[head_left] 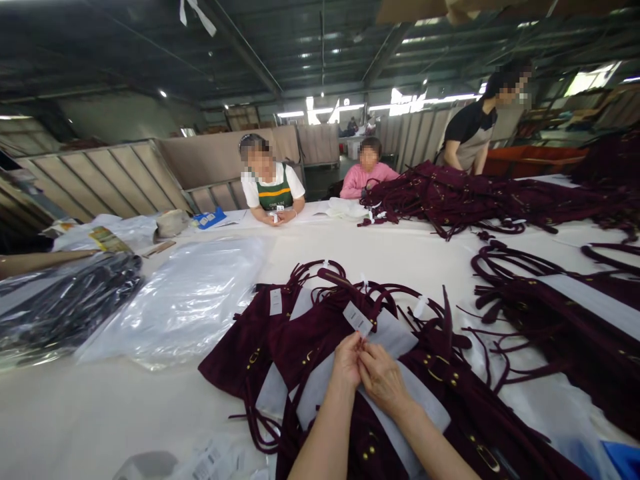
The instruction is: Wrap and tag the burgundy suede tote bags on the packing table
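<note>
Both my hands meet over a pile of dark maroon bags [315,327] with straps and gold buckles. My left hand [349,360] pinches the lower end of a white printed tag [357,319]. Right beside it, my right hand [383,377] has its fingertips pressed together at the same spot; whatever thin piece sits between them is too small to make out. Sheets of pale grey paper [425,400] lie among the bags under my wrists. A second white tag [275,302] rests on a bag to the left.
Clear plastic bags [185,293] lie stacked at left, beside a dark plastic-wrapped bundle [75,300]. More maroon bags [565,320] lie at right, with a large heap [450,197] at the far side. Several people are across the table, one in a green apron [276,193]. Small labels [207,461] lie near the front edge.
</note>
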